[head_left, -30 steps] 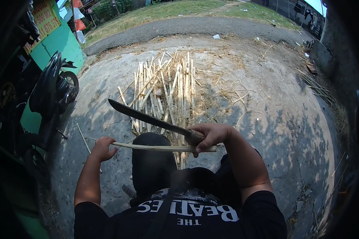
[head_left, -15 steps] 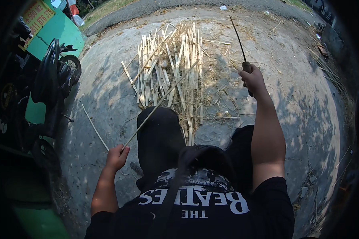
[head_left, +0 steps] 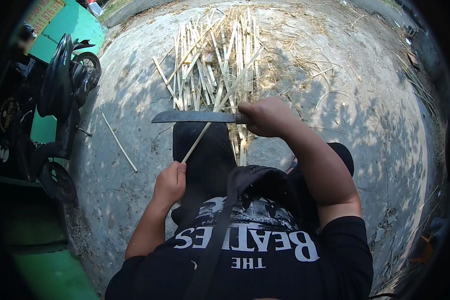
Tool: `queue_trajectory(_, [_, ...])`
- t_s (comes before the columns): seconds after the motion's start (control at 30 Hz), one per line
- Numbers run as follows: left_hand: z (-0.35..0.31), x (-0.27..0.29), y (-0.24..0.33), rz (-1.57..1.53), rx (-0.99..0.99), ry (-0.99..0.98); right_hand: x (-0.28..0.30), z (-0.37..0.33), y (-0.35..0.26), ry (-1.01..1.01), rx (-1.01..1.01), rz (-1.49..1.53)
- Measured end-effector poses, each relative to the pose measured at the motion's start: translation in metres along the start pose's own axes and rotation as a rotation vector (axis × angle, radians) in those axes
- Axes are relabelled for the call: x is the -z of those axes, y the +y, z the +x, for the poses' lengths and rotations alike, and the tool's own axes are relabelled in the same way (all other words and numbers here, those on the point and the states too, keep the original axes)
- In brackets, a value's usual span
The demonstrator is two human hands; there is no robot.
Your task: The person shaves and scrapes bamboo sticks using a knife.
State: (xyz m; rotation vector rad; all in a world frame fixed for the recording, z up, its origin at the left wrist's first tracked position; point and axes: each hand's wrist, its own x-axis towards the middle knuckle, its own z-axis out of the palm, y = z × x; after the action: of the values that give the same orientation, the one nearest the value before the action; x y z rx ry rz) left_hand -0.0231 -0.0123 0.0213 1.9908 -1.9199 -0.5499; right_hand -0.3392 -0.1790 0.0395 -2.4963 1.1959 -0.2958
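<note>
My left hand [head_left: 170,181] is closed round the near end of a thin bamboo strip [head_left: 199,139], which slants up and away to the right over my dark-trousered left knee [head_left: 197,150]. In my right hand [head_left: 266,116] is the handle of a machete [head_left: 192,117]. Its long grey blade points left and lies across the strip above the knee; whether it touches the strip I cannot tell. Beyond the knees, a loose pile of pale bamboo strips [head_left: 186,75] is spread on the ground, and the held strip's far end reaches over it.
A single strip [head_left: 119,142] lies on the concrete [head_left: 135,110] to my left. Farther left stands a dark motorbike [head_left: 60,95] by a green wall [head_left: 77,25]. Shavings [head_left: 305,65] litter the ground right of the pile, and dark sticks [head_left: 410,75] lie along the right edge.
My right hand has come down and inward, and the machete has swung from pointing away to lying crosswise over the strip. My left hand has moved right and slightly away from me with the strip.
</note>
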Motion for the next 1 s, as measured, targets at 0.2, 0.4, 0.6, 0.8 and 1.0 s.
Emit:
queue_trajectory(0.2, [0.003, 0.001, 0.002, 0.080, -0.002, -0.017, -0.034, 0.018, 0.060, 0.041, -0.263, 0.210])
queue_trajectory(0.4, [0.008, 0.007, 0.002, 0.056, 0.033, -0.095, -0.043, 0.020, 0.015, -0.135, -0.105, 0.033])
queue_trajectory(0.6, [0.014, 0.011, -0.008, -0.135, 0.034, -0.122, -0.048, 0.025, 0.041, -0.032, -0.190, 0.127])
queue_trajectory(0.8, [0.011, 0.007, -0.007, -0.065, 0.033, -0.083, -0.041, 0.026, 0.019, -0.126, -0.180, 0.124])
queue_trajectory(1.0, [0.005, 0.004, 0.005, 0.096, 0.018, -0.008, -0.039, 0.028, 0.051, -0.090, -0.325, 0.165])
